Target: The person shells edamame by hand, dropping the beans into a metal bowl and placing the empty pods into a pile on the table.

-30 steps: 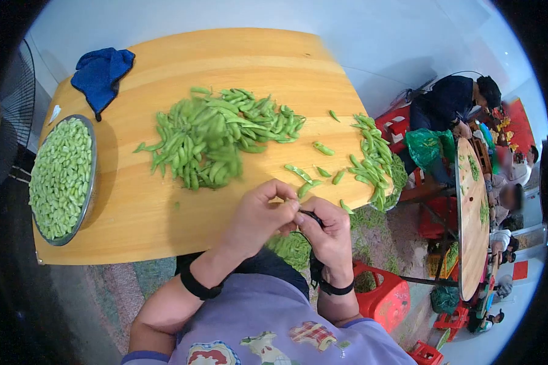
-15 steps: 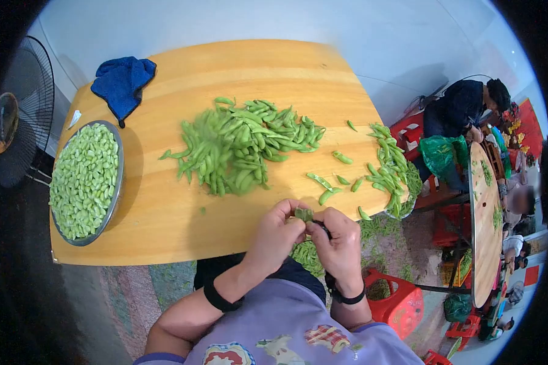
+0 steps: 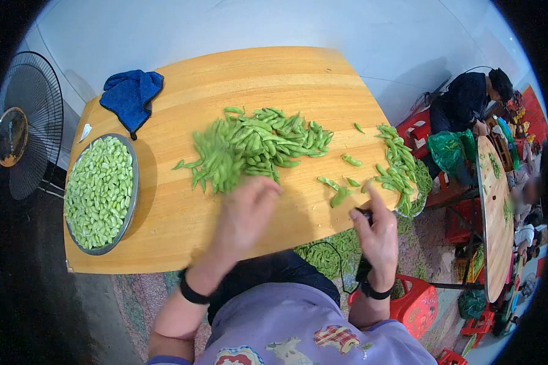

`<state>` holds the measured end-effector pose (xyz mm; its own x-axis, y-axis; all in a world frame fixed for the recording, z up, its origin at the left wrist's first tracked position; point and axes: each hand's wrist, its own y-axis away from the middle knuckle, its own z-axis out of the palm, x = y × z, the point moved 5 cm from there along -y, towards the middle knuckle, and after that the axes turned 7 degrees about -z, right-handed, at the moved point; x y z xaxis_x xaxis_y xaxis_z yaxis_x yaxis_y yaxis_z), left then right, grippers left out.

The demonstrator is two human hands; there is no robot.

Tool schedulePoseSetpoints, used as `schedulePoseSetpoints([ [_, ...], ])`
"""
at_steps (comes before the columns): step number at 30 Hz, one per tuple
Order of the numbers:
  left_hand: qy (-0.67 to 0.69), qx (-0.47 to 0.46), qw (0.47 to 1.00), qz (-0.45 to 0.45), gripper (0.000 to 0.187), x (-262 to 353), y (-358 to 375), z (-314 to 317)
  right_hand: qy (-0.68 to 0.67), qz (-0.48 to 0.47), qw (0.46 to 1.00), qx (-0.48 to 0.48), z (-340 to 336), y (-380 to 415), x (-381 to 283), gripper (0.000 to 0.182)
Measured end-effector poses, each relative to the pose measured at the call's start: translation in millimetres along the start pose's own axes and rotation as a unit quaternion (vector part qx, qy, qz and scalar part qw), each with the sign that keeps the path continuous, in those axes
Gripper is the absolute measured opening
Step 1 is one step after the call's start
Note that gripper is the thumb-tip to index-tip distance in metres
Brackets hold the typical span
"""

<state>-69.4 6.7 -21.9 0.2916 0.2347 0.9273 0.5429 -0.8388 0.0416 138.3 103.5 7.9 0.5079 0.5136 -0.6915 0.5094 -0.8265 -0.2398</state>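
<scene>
My left hand [image 3: 246, 210] is over the front of the table, left of centre, just below the pile of green bean pods [image 3: 256, 143]. It is smeared by motion, its fingers appear curled, and what is in them does not show. My right hand [image 3: 380, 237] is at the table's right front edge, thumb and forefinger apart. A small dark object [image 3: 364, 214] sits by its thumb. Just beyond these fingers lies a split-looking pod [image 3: 341, 196] among a few loose pods [image 3: 351, 160]. A metal bowl [image 3: 136, 176] heaped with shelled beans [image 3: 99, 191] stands at the left.
A blue cloth [image 3: 131, 97] lies on the wooden table [image 3: 225, 73] at the back left. More pods [image 3: 399, 164] rest at the right edge. A fan [image 3: 27, 125] stands left, a red stool [image 3: 417, 304] right. A person [image 3: 463, 103] sits at another table [image 3: 493, 213].
My hands, earlier together at a pod, have parted: the left has moved left and up toward the pile, the right has moved right with its fingers spread. The whole view has shifted slightly.
</scene>
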Motion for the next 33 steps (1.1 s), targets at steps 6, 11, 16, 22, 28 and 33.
schedulePoseSetpoints([
  [6, -0.426, 0.086, 0.897, 0.081, 0.007, -13.3, -53.5, -29.9, -0.098, 0.008, 0.993, 0.072, -4.8, 1.9, 22.6, 0.040],
  [11, -0.490, 0.109, 0.857, 0.117, 0.006, -12.8, -51.0, -21.6, -0.164, -0.019, 0.985, -0.056, 16.5, 7.6, 2.5, 0.017],
  [16, -0.449, 0.114, 0.872, 0.158, 0.009, 13.2, -45.1, -58.0, -0.217, -0.049, 0.961, -0.162, 40.4, 0.3, -0.8, 0.013],
  [22, 0.129, -0.054, 0.967, -0.213, 0.011, -10.3, -14.3, -55.0, -0.439, 0.020, 0.872, -0.216, 67.1, -8.5, -16.2, 0.015],
  [28, 0.388, -0.147, 0.877, -0.243, 0.009, -5.8, 26.9, 23.5, -0.576, 0.053, 0.795, -0.182, 83.2, -8.7, -15.7, 0.026],
  [33, 0.276, -0.188, 0.925, -0.182, 0.011, 10.5, 31.6, 40.1, -0.495, -0.023, 0.855, -0.150, 69.2, -7.2, -8.6, 0.021],
])
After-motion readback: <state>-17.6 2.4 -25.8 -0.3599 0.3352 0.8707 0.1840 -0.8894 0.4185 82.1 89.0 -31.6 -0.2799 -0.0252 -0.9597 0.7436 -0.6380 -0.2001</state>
